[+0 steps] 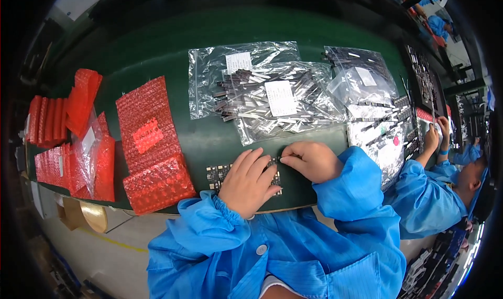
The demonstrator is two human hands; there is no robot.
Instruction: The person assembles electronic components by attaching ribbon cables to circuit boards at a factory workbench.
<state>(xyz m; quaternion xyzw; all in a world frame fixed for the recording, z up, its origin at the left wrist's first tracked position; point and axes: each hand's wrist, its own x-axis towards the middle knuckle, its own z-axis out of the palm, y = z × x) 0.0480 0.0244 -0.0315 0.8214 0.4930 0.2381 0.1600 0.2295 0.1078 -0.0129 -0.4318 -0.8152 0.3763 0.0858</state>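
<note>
A dark circuit board panel [214, 177] with rows of small pale parts lies on the green table near its front edge. My left hand [247, 183] rests flat across the panel with its fingers stretched out, covering the middle. At the panel's right end, my right hand [313, 160] is closed in a pinch, thumb and forefinger at the upper corner. Whatever sits between those fingertips is too small or hidden to make out. Just beyond the hands are clear zip bags [251, 126] filled with dark and silvery thin strips, with a white label [281, 98] on top.
Red bubble wrap [149, 108] lies left of the panel, with more red bubble-wrap bundles [47, 120] farther left. On the right are a bag of dark parts [361, 63] and a silvery bag with strips [374, 142]. A co-worker [432, 194] in blue sits close at the right.
</note>
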